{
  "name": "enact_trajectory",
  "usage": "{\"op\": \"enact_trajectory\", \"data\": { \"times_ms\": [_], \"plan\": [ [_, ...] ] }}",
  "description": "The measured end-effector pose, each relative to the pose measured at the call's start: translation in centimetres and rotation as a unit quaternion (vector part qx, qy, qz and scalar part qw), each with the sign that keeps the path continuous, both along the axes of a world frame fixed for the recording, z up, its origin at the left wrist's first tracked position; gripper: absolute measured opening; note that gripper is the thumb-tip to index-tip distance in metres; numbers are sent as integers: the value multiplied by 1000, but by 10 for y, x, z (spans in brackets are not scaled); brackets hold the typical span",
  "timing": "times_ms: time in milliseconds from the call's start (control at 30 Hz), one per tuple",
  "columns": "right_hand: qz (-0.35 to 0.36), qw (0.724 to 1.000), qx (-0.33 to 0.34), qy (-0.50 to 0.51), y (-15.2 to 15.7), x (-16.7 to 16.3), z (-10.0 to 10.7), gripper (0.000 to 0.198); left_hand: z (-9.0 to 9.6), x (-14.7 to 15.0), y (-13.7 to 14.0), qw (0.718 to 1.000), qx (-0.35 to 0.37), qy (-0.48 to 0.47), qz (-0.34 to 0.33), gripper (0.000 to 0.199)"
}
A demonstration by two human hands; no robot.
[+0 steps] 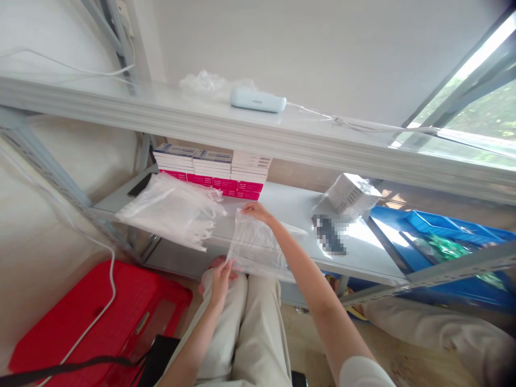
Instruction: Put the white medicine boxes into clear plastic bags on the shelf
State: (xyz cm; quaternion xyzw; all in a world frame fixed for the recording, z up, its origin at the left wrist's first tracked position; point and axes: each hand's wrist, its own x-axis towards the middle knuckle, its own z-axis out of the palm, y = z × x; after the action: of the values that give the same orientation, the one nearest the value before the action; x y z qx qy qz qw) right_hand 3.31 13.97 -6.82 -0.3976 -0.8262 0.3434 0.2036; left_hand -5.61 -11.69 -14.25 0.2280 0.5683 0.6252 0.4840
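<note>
A clear plastic bag (258, 242) is stretched between my two hands at the front edge of the lower shelf. My left hand (222, 275) pinches its lower left corner, above my knee. Higher up, my right hand (257, 211) grips the bag's upper left edge with closed fingers. To the left of the held bag lies a flat pile of clear plastic bags (169, 207), apart from both hands. Stacks of white and pink boxes (213, 169) stand just behind that pile.
A bag-wrapped white box (349, 196) and a pixelated dark object (330, 235) sit to the right on the shelf (282, 196). Overhead, the upper shelf edge (181, 126) carries a pale blue device (258, 100). A red stool (100, 301) stands left; another person's leg (435, 328) is at right.
</note>
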Motion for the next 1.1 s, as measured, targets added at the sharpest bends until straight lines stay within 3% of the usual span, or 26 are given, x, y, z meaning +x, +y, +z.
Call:
{"op": "enact_trajectory", "data": {
  "times_ms": [167,300,433,600,733,833,933,1100],
  "plan": [
    [3,998,-45,45,-4,-12,-4,24,2,-1,1,996,11,-21,82,56],
    [27,995,-66,65,-16,-9,4,34,3,4,2,997,-3,-14,70,40],
    [71,989,-131,-19,-15,28,30,39,3,9,-2,998,-6,3,67,33],
    [62,955,-226,-180,-4,88,57,40,1,13,-5,998,-2,5,65,38],
    [94,943,-237,-214,-12,110,71,39,5,22,-8,998,7,-8,58,47],
    [109,967,-175,-151,-25,113,93,38,22,29,-10,997,43,-8,60,47],
    [118,983,-120,-70,-39,108,123,36,53,27,-14,994,88,3,68,44],
    [99,990,-94,45,-50,65,166,37,107,-8,-23,974,162,11,156,41]
  ]
}}
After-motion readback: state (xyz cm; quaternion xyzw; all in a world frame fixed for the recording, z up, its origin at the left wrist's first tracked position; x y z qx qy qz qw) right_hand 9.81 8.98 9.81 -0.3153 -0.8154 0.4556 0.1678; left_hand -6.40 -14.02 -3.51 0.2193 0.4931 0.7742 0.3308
